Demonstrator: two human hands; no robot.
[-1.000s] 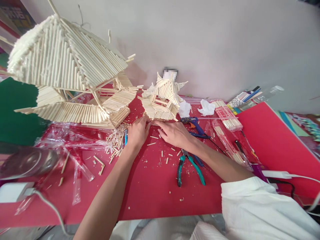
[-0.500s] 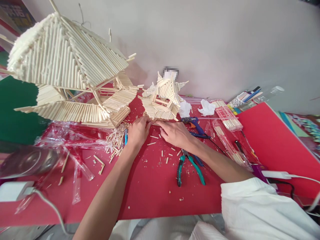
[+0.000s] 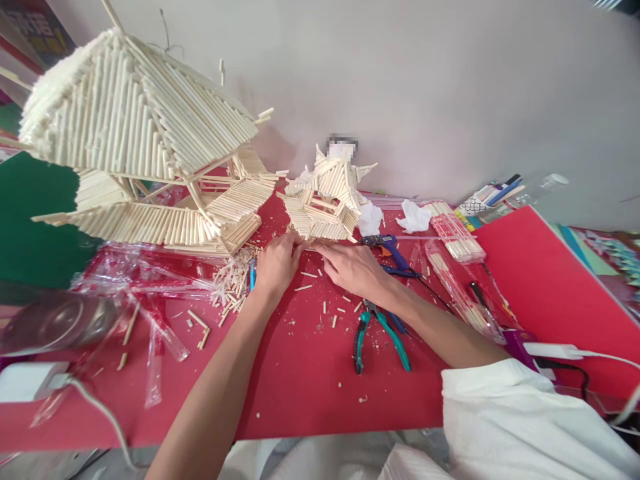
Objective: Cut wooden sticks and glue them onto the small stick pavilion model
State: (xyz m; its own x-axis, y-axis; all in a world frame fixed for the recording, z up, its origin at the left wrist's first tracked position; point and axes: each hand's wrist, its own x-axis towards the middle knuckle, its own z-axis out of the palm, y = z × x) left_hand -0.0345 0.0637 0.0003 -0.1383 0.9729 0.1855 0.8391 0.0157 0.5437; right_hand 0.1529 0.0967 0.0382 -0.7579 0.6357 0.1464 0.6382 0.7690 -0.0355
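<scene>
A small pavilion model made of wooden sticks (image 3: 320, 217) stands on the red table against the wall. My left hand (image 3: 279, 263) is closed at its front lower edge, with the fingertips partly tucked out of sight. From the other side my right hand (image 3: 353, 267) pinches the same edge, and the fingertips of both hands nearly meet. Close to my right hand lies a blue glue gun (image 3: 393, 250). Teal-handled pliers (image 3: 383, 333) rest with their handles spread nearer the table's front. Short cut stick pieces (image 3: 303, 287) are scattered below my hands.
A much larger stick pavilion (image 3: 150, 127) fills the left side. Clear plastic wrappers (image 3: 150, 287) and a pile of stick offcuts (image 3: 233, 287) lie before it. Packs of sticks (image 3: 455, 233), crumpled tissue (image 3: 414, 217), a pen holder (image 3: 473, 203) and a red board (image 3: 555, 280) are at right.
My right hand has shifted very slightly to the right along the small pavilion's lower edge. My left hand stays in place, and the view has tilted a little.
</scene>
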